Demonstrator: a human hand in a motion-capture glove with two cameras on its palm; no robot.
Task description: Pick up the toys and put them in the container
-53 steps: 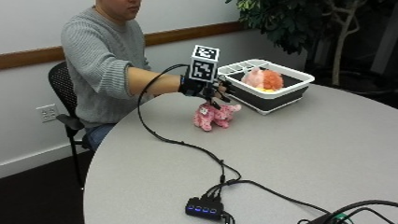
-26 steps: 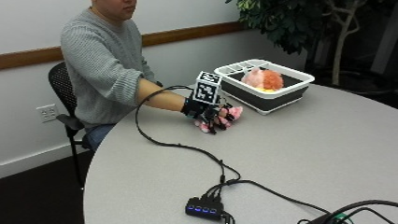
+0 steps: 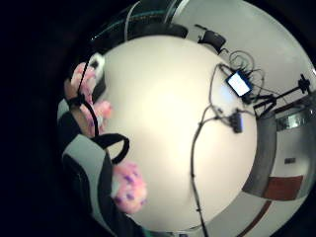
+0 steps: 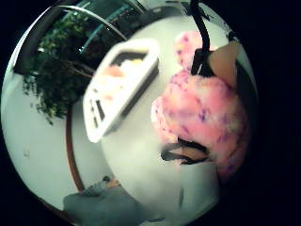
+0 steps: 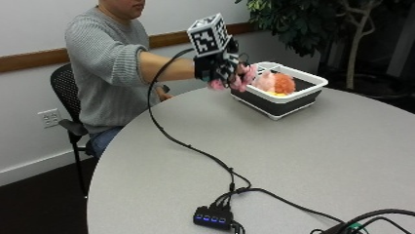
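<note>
From my seat at the controls, my gloved right hand [image 5: 217, 68], gripping the pink spotted plush toy [image 5: 235, 78], hangs above the round grey table [image 5: 311, 161], with open air between it and the white-rimmed black container [image 5: 280, 100] at about three o'clock from it. The near rim of the container is the one edge standing between them. Inside, an orange and pink plush toy [image 5: 275, 84] fills much of the middle, leaving free room along the near side. At six o'clock a black cable [image 5: 188, 146] snakes across the tabletop to a small black hub with blue lights [image 5: 212, 216]. A leafy potted plant [image 5: 305, 24] stands behind the container at one o'clock.
</note>
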